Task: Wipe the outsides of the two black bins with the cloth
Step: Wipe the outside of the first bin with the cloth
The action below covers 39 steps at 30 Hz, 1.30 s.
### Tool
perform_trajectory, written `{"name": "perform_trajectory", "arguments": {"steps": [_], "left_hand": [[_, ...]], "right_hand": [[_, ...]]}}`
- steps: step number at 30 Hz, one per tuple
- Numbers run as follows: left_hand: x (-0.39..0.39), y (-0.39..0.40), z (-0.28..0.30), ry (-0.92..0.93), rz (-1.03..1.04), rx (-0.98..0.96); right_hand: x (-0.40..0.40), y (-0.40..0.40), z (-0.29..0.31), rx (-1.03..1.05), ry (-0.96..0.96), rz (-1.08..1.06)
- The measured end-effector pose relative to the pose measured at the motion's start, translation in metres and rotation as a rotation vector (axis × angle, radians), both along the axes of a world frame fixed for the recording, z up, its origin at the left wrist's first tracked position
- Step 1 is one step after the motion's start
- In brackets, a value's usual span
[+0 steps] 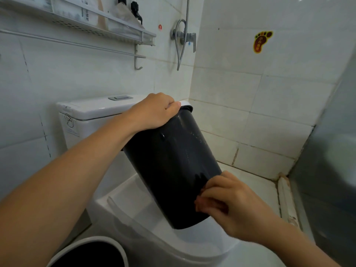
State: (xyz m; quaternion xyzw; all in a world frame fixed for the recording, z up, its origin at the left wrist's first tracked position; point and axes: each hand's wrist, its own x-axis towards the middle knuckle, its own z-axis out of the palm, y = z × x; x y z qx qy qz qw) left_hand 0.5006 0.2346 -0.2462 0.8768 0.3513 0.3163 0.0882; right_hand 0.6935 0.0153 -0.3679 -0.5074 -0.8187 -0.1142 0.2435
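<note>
Black bin (169, 166) gripped by left hand (156, 110), right hand (229, 201) pressing cloth (204, 204).

Your left hand (156, 110) grips the rim of a black bin (171, 164), tilted over the white toilet (123, 205). Your right hand (231, 205) presses a reddish cloth (200, 204) on its lower side. Another bin (90, 253) sits below.

The second bin (90, 253) is cut off by the bottom edge at lower left. The right hand (227, 205) is blurred; the cloth beneath its fingers is mostly hidden. Shelf (81, 22) items at upper left are unreadable.
</note>
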Motion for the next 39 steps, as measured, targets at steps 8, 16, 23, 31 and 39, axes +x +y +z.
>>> {"name": "perform_trajectory", "arguments": {"steps": [8,16,23,31,39], "left_hand": [[0.006,-0.008,0.002,0.007,0.039,0.018],[0.004,-0.009,0.001,0.002,0.068,0.001],[0.003,-0.007,0.0,0.0,0.076,0.008],[0.0,-0.001,-0.001,-0.015,0.103,-0.004],[0.003,-0.004,-0.001,-0.013,0.1,-0.011]], "right_hand": [[-0.031,0.032,0.018,0.324,0.314,-0.13],[-0.016,0.063,-0.004,0.376,0.352,-0.263],[0.02,0.048,-0.004,0.366,0.589,-0.393],[-0.011,0.019,-0.054,0.357,0.032,-0.102],[0.029,0.044,-0.003,0.079,1.105,-0.49]]}}
